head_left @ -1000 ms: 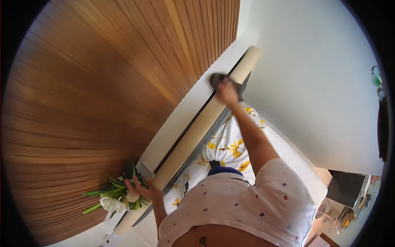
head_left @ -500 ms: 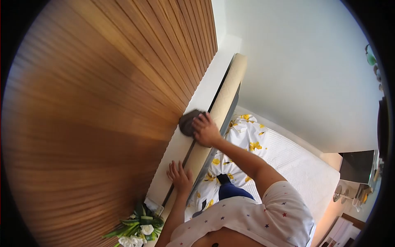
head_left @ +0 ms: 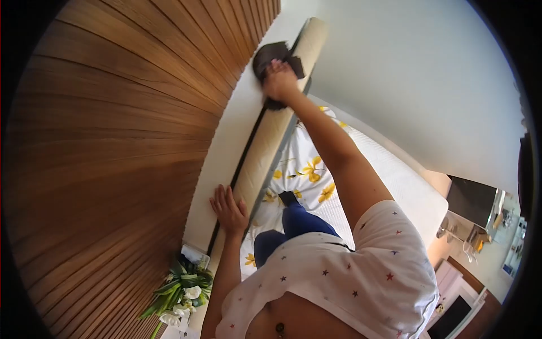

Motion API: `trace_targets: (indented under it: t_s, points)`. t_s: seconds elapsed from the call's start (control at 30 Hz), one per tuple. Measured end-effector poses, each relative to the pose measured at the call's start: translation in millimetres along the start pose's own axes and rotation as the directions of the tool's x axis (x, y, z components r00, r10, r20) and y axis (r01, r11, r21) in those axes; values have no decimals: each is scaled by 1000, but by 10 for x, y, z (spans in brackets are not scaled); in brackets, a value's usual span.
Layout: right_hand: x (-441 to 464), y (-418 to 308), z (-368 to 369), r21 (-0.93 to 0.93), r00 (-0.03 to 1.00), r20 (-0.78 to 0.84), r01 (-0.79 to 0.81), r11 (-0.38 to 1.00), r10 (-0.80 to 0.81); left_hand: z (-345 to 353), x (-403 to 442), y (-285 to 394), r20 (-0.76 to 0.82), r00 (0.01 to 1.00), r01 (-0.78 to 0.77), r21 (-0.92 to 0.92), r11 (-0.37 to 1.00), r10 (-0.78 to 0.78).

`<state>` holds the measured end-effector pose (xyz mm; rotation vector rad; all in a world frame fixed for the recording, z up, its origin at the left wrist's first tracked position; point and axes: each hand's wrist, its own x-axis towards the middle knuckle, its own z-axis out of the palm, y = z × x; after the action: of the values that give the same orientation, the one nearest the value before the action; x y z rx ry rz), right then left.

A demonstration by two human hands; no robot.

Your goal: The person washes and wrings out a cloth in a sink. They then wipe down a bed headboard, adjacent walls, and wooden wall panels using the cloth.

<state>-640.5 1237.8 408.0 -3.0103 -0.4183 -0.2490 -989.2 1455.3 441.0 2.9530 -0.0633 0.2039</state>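
My right hand (head_left: 280, 82) presses a dark brown cloth (head_left: 270, 56) onto the far part of the white ledge (head_left: 217, 144). The cloth bunches under my fingers and hangs partly over the cream padded headboard top (head_left: 262, 147). Nearer to me, my left hand (head_left: 230, 213) lies flat with its fingers spread, across the ledge and the dark gap beside the headboard. Nothing is held in it.
A slatted wood wall (head_left: 124, 152) rises along the ledge. White flowers with green leaves (head_left: 183, 288) stand at the near end. On the other side is a bed (head_left: 389, 169) with a yellow-flowered cover (head_left: 307, 169). A television (head_left: 471, 200) is at the right.
My right hand and the cloth have slid farther along the ledge, away from me. More of the cloth is spread out. My left hand stays resting on the ledge; the view has shifted.
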Motion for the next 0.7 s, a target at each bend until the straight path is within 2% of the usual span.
trace_targets:
  t_s: [0.07,0.13,0.23,0.33,0.47,0.63,0.7]
  points:
    - [-470,-243,-277,73,982,14,184,980,-186,54,19,13,-35,999,0,-16,1000,-1]
    - [-905,-370,-344,307,947,-45,317,897,-319,23,-1,-2,-37,999,12,-31,999,-13]
    - [-1204,-402,-350,402,923,-234,378,834,-306,22,6,-2,-74,997,21,-70,997,-26]
    - [-1188,-481,-338,371,924,-260,365,854,-282,48,-61,8,-98,993,55,-107,993,-66]
    - [-1076,-419,-416,343,897,-190,442,829,-399,27,-42,22,-140,985,88,-96,991,-101]
    - [-1094,-410,-381,291,890,-207,453,843,-407,33,-36,67,-189,977,85,-70,994,-96]
    - [-1034,-374,-396,323,880,-146,474,819,-452,7,-54,72,-178,978,100,-57,993,-109]
